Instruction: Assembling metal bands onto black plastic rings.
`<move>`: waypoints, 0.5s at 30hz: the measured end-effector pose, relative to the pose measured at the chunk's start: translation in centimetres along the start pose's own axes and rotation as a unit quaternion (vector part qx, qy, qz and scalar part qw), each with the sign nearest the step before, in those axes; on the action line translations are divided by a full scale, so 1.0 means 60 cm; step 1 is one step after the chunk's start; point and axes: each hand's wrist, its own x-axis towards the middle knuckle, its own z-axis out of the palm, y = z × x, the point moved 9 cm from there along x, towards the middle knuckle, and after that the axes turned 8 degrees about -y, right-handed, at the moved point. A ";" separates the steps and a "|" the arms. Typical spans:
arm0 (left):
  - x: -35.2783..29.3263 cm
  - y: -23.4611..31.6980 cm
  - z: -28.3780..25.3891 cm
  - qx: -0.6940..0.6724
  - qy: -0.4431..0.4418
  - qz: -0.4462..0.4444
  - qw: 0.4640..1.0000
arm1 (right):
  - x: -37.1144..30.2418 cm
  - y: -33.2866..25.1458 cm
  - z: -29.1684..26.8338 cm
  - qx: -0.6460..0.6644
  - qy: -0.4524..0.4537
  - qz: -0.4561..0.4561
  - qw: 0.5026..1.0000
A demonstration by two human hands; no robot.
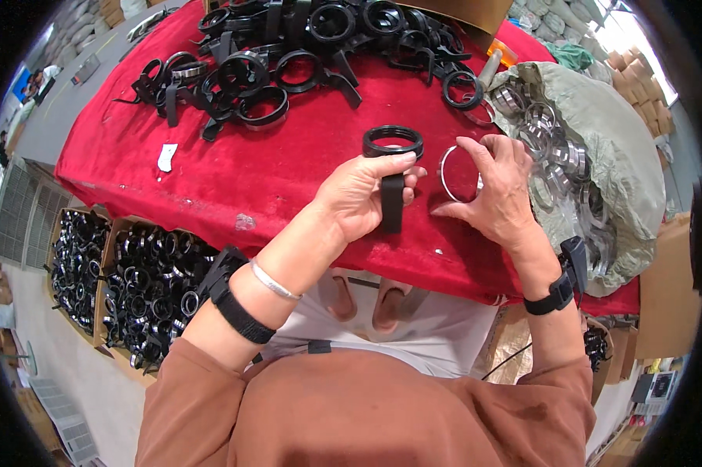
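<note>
My left hand (364, 191) is closed around a black ring-shaped part (393, 142) with a flat black strap-like tail that hangs below the fingers. The ring faces upward above the red cloth, its opening free. To the right, my right hand (497, 183) pinches a thin silver metal ring (449, 175) at its edge between thumb and fingers. A gap separates the two rings. Beside my right hand lies a pale grey-green sack (631, 187), opened out, with several shiny metal rings (572, 158) in it.
A pile of black ring parts (242, 74) covers the far side of the red-clothed table (211, 171). Boxes of similar parts (152, 280) stand on the floor at left. A white scrap (166, 157) lies on the cloth. An orange-tipped bottle-like thing (500, 56) is at the far right.
</note>
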 end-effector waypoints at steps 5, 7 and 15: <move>0.031 -0.006 0.018 0.004 -0.036 -0.033 0.999 | 0.002 -0.021 0.002 0.064 -0.045 -0.068 0.995; 0.027 -0.007 0.008 0.023 -0.023 -0.040 0.999 | 0.000 -0.034 -0.003 0.040 -0.073 -0.094 0.992; -0.009 -0.008 0.018 -0.039 -0.081 -0.001 0.996 | -0.012 -0.050 -0.019 0.165 0.033 0.003 0.986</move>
